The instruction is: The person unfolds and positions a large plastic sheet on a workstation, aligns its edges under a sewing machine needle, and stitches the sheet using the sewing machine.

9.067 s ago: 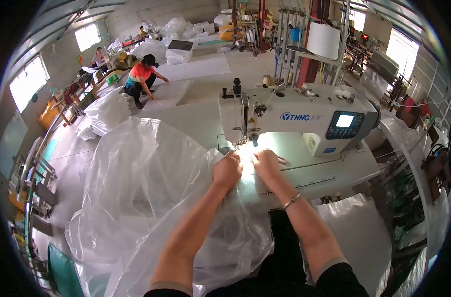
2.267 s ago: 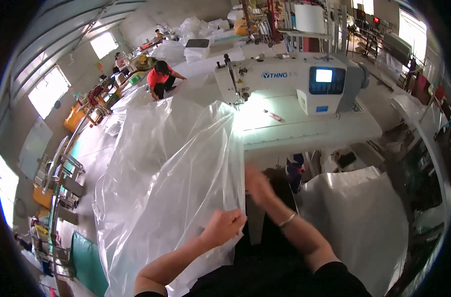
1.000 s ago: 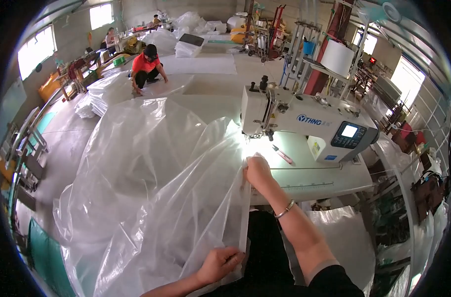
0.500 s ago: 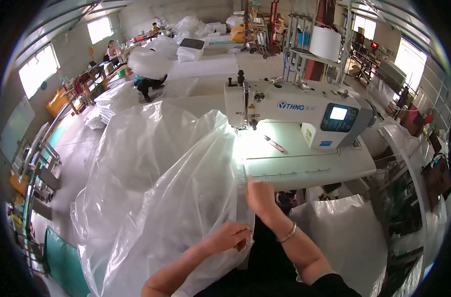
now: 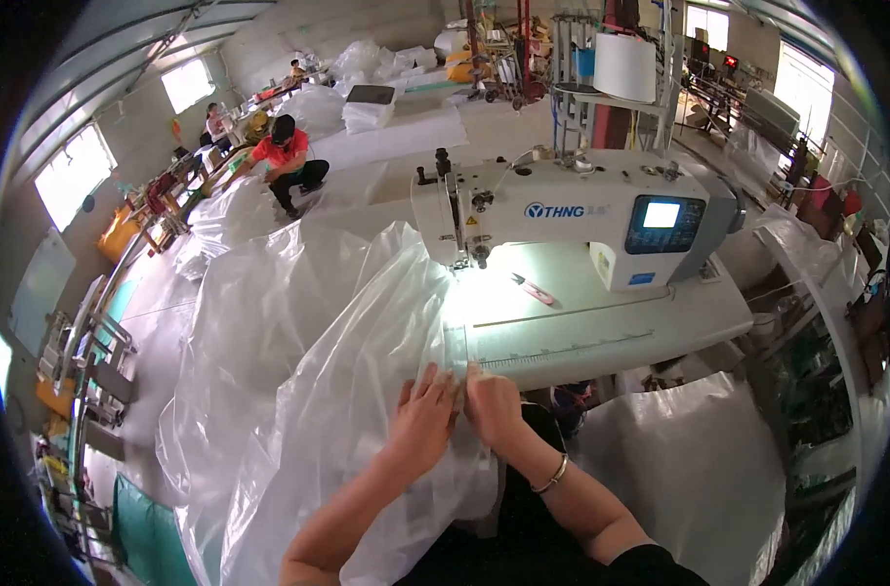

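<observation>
A large translucent plastic sheet [image 5: 308, 381] hangs in folds across the left of the sewing machine table, its right edge running to the lit needle area. My left hand [image 5: 423, 422] lies on the sheet near that edge, fingers stretched out and slightly apart. Right beside it, my right hand [image 5: 492, 405], with a bracelet on the wrist, is closed on the sheet's edge at the front of the table. Beyond both hands stands the white sewing machine [image 5: 562, 215] with a glowing display. Pink-handled thread snips [image 5: 535, 289] rest on its bed.
A printed ruler [image 5: 562, 350] runs along the table's front. More plastic sheeting [image 5: 679, 449] hangs at the lower right. A thread cone [image 5: 624, 68] stands behind the machine. A co-worker in a red top [image 5: 284, 156] crouches near stacked sheets on the floor.
My left hand has moved up and forward along the sheet's edge, its fingers straightening. My right hand has shifted slightly left and down. The co-worker's red top now shows where a pale bundle was.
</observation>
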